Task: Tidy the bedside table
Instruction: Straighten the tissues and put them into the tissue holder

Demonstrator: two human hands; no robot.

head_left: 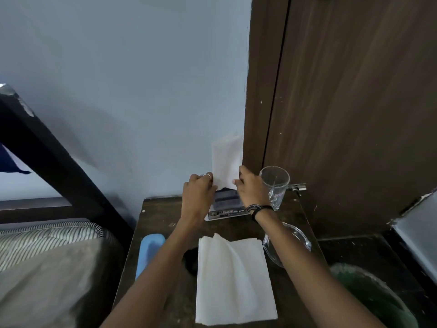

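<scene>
Upright white tissue [227,159], at desk [165,223] rear: left hand [198,192] and right hand [250,185] are each pinching one edge; right wrist is apparently crowding drinking glass [275,185], risking a topple.

A dark brown wooden bedside table [165,223], its top scuffed and speckled with pale marks, is set against a pale blue wall, between a bed on the left and a brown wooden door on the right. At the front, a stack of white paper napkins [234,280] is laid flat. Just left of it a small round black object [191,258] is seen, too blurred to identify. A light blue oblong case [149,253] is laid along the left edge. At the back, a tissue box [224,213] is placed, with a clear drinking glass [275,187] to its right. A clear glass dish [298,240] is placed near the right edge.
</scene>
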